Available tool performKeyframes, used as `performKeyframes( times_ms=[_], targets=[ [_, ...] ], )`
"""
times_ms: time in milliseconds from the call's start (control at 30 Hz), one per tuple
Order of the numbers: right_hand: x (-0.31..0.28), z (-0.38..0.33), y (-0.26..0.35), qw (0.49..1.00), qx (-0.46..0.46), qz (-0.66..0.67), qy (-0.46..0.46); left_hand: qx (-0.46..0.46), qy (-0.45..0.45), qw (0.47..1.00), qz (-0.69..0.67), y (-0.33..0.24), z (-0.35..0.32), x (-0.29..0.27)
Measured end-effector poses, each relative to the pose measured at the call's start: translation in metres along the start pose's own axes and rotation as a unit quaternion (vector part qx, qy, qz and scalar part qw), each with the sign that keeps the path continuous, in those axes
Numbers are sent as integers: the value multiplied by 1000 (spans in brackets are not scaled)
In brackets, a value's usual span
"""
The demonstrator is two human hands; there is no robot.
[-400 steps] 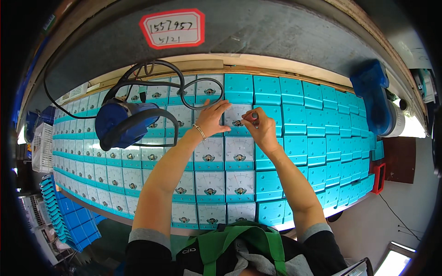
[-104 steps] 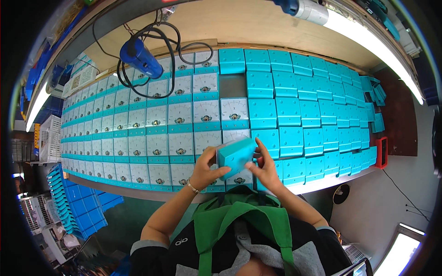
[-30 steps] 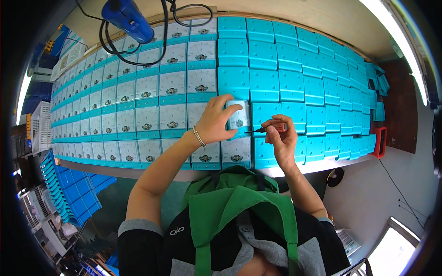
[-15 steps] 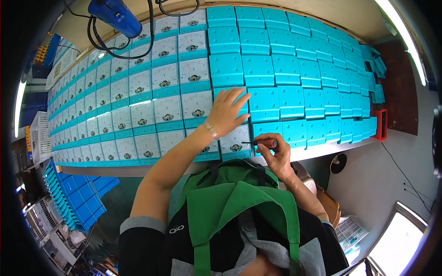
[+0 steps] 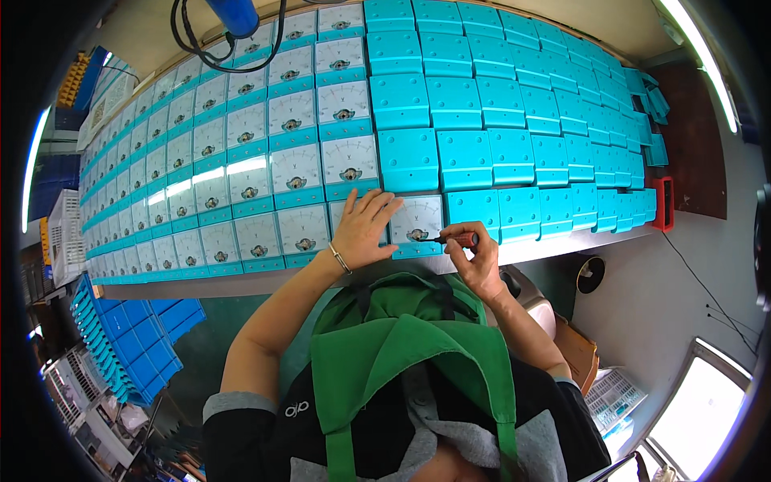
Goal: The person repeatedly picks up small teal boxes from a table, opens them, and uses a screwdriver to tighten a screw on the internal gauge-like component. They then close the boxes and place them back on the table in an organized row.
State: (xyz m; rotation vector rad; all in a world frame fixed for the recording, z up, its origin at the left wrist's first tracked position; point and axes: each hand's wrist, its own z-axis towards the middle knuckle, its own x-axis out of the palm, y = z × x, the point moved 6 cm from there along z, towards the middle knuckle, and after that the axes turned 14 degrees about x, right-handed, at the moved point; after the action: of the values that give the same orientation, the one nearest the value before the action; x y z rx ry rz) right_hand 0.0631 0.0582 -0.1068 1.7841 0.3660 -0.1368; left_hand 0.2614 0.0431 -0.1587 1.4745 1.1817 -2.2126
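Observation:
My right hand grips a screwdriver with a dark red handle. Its shaft points left, and the tip is at the round metal part low on the face of a white and turquoise panel meter in the front row. My left hand lies over the neighbouring meter to the left, with fingers outstretched and holding nothing. The thumb reaches the lower left edge of the meter under the screwdriver. Behind that meter is a turquoise cover, closed over its face.
Rows of uncovered meters fill the table's left, and turquoise covered units its right. A blue tool with a black cord hangs above the far side. At the right end stands a red frame; blue bins are at lower left.
My left hand has come back from the turquoise cover behind and moved down-left onto the front-row meter. The screwdriver tip has shifted slightly left and down onto the meter's metal part.

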Motion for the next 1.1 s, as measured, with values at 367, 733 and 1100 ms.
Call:
performKeyframes(
  times_ms=[367,733,1100],
  targets=[
    [3,11,8,999,1,-12,50,-5,-5,1000,-4,0,1,-1],
    [17,-4,25,978,-170,-115,45,-13,1,1000,6,2,-3,1],
    [17,-11,27,957,-228,-175,-47,-28,3,1000,-5,3,-3,2]
  ],
)
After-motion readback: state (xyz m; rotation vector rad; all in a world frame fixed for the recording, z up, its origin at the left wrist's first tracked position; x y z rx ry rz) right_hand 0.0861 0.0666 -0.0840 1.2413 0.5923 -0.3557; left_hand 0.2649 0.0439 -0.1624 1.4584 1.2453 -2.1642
